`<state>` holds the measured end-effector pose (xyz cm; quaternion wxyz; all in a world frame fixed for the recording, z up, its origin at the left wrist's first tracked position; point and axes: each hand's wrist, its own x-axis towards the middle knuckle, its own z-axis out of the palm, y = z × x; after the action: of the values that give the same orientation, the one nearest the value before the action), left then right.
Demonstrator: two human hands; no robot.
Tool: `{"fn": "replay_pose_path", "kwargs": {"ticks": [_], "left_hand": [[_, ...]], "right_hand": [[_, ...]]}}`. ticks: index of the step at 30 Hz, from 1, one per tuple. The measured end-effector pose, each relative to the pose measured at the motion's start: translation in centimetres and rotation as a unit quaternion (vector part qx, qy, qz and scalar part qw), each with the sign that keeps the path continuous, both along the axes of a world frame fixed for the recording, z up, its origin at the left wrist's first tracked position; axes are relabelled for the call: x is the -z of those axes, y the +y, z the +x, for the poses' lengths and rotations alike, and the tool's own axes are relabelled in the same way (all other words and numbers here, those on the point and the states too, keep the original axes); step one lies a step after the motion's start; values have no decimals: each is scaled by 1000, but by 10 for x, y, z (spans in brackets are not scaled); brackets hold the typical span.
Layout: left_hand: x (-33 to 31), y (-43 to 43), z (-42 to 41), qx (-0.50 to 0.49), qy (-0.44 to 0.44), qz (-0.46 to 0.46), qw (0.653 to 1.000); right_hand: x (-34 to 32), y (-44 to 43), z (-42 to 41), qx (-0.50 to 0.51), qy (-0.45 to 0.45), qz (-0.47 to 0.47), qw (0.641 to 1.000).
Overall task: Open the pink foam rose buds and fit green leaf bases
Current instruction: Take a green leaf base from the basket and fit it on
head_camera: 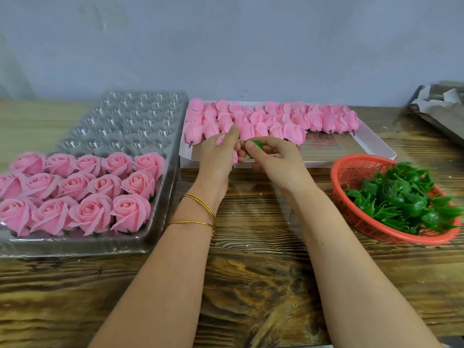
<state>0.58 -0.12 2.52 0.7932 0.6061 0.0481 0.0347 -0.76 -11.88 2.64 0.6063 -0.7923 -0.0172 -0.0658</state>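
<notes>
Left hand [218, 158]: fingers curled round a pink bud [221, 140], which is mostly hidden.
Right hand [275, 156]: fingertips pinching a green leaf base [257, 144].
Relation: the base is just at 3 o'clock of the bud; I cannot tell the bud's axis.
Place: over the near rim of the white box [326, 163].

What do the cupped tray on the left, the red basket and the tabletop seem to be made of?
The tray: thin clear plastic, glossy, going by glints on its moulded cups. The red basket: likely moulded plastic, matte, with an even colour and fine lattice walls. The tabletop: wood or wood-look laminate, streaky brown grain; which one is unclear.
</notes>
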Motion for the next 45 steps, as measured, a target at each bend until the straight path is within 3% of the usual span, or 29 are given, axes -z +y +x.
{"fn": "replay_pose_path", "kwargs": {"ticks": [9,13,18,30,45], "left_hand": [[0,0,0,4,-11,-14,1000],[-2,6,5,-23,-1,-78,997],[-3,9,10,-20,-5,-150,989],[0,3,9,35,-29,-87,995],[1,2,10,7,-15,-72,997]], "right_hand": [[-4,0,1,-8,63,185,981],[-2,-2,2,15,71,142,987],[-4,1,-4,-44,64,38,996],[-5,6,-10,-72,13,32,997],[-3,6,-9,-85,-5,54,995]]}}
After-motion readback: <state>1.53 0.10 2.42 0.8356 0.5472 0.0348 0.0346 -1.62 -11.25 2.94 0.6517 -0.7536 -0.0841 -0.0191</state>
